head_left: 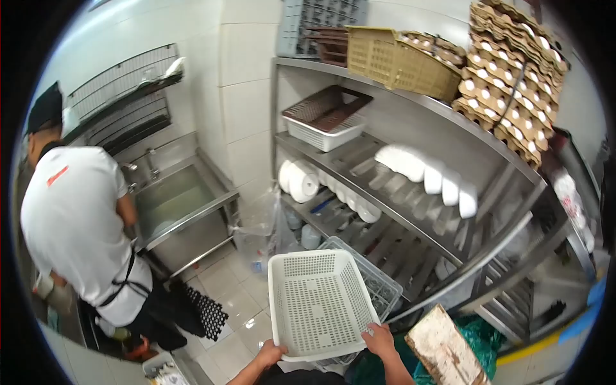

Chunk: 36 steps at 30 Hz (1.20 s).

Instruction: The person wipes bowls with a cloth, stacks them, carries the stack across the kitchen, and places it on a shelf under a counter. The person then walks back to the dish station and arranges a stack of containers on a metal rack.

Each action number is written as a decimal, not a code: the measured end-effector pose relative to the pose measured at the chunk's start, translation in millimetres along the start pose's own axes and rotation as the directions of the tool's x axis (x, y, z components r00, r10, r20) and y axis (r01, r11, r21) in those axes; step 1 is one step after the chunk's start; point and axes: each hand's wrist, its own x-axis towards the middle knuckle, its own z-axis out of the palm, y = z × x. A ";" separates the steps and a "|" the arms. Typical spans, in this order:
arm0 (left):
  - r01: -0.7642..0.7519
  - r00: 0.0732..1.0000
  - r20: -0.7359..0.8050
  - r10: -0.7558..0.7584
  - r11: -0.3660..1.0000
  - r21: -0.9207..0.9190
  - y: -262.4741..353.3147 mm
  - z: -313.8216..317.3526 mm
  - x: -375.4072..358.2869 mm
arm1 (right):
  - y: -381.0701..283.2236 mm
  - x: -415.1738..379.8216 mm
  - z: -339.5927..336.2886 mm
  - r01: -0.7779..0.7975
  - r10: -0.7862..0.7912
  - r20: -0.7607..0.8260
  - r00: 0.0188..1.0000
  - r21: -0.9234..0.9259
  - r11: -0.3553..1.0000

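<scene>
A white perforated plastic basket (pixel 319 308), with nothing in it, is held level in front of my body. My left hand (pixel 269 354) is closed on its near left corner. At the near right corner my right hand (pixel 380 340) grips the rim. Beneath and behind the basket, a clear plastic crate (pixel 378 282) shows partly; the held basket hides the rest of it.
A metal rack (pixel 410 224) holds bowls (pixel 427 173), plates and a yellow basket (pixel 398 61), with egg trays (pixel 507 83) on top. At left a person (pixel 83 224) stands by a sink (pixel 173 199). A worn block (pixel 447 346) is at lower right.
</scene>
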 end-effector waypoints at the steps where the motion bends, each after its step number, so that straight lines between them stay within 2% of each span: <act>1: -0.071 0.997 -0.002 0.072 0.995 0.070 -0.4 -12.5 16.1 | -4.4 -0.6 7.2 0.002 -0.002 0.010 1.000 -0.039 0.999; 2: -0.101 0.995 0.027 0.099 0.989 0.106 -15.6 -26.8 42.0 | -4.3 0.2 16.1 -0.011 0.013 0.028 1.000 -0.067 0.998; 3: -0.098 0.994 0.070 0.089 0.986 0.137 -4.3 -37.2 46.2 | -9.2 -0.2 23.5 -0.060 0.061 0.013 0.998 -0.050 0.997; 5: -0.109 0.987 0.129 0.091 0.984 0.139 29.8 -51.6 51.8 | -19.8 -6.0 31.9 -0.041 0.041 -0.001 0.999 -0.095 0.995; 11: -0.204 0.935 0.331 0.123 0.953 0.223 47.2 -79.1 121.0 | -36.5 -28.5 54.2 -0.217 0.217 0.018 0.976 -0.044 0.975; 13: -0.327 0.884 0.426 0.190 0.904 0.274 70.8 -70.2 128.3 | -31.1 -26.8 61.4 -0.251 0.251 0.017 0.968 -0.004 0.968; 14: -0.397 0.857 0.452 0.246 0.876 0.275 62.5 -66.4 146.6 | -25.8 -24.9 66.0 -0.273 0.273 -0.004 0.962 -0.002 0.962; 17: -0.398 0.845 0.475 0.245 0.882 0.253 64.9 -49.3 166.7 | -5.3 -16.3 82.7 -0.295 0.295 -0.002 0.956 -0.010 0.956; 19: -0.330 0.879 0.440 0.183 0.900 0.286 66.4 -36.3 174.1 | -2.4 -3.6 87.3 -0.327 0.330 -0.079 0.941 0.043 0.944; 20: -0.299 0.893 0.427 0.143 0.898 0.324 69.3 -36.6 178.2 | -8.5 0.6 90.8 -0.334 0.326 -0.150 0.934 -0.038 0.942; 21: -0.291 0.903 0.404 0.143 0.897 0.333 68.2 -38.8 182.6 | -17.8 4.1 92.0 -0.315 0.308 -0.136 0.942 -0.031 0.949; 23: -0.213 0.818 0.571 0.073 0.960 0.183 72.1 -37.2 191.7 | -30.3 16.2 89.1 -0.195 0.147 -0.194 0.970 -0.255 0.947; 24: -0.197 0.828 0.560 -0.002 0.935 0.295 81.0 -37.0 194.6 | -32.8 25.5 97.1 -0.151 0.102 -0.192 0.976 -0.260 0.954; 25: -0.197 0.835 0.550 0.002 0.934 0.297 90.5 -38.0 198.1 | -31.7 34.1 100.6 -0.139 0.091 -0.189 0.978 -0.256 0.957; 26: -0.277 0.826 0.563 0.002 0.872 0.403 99.3 -39.9 200.7 | -30.6 40.6 103.9 -0.027 0.031 0.045 0.999 -0.088 0.996; 27: -0.351 0.816 0.578 -0.001 0.794 0.497 104.9 -41.0 202.7 | -32.5 46.1 102.1 0.045 -0.069 0.264 0.962 0.098 0.994; 28: -0.350 0.821 0.572 0.007 0.797 0.493 107.2 -43.1 209.6 | -27.4 47.8 108.0 0.055 -0.079 0.267 0.961 0.094 0.994; 30: -0.347 0.879 0.471 0.074 0.778 0.524 117.9 -50.7 229.2 | -12.4 44.2 130.6 0.174 -0.199 0.332 0.922 0.103 0.979; 31: -0.352 0.883 0.461 0.090 0.777 0.523 132.1 -53.7 236.9 | -9.0 44.4 135.3 0.141 -0.137 0.366 0.921 0.016 0.990; 33: -0.492 0.871 0.401 0.285 0.515 0.702 178.9 -62.2 251.5 | -3.7 38.8 145.5 0.081 -0.017 0.416 0.909 -0.135 0.987; 36: -0.531 0.806 0.362 0.469 0.304 0.791 265.9 -68.7 277.2 | 2.9 35.7 169.0 0.014 0.080 0.390 0.917 -0.234 0.972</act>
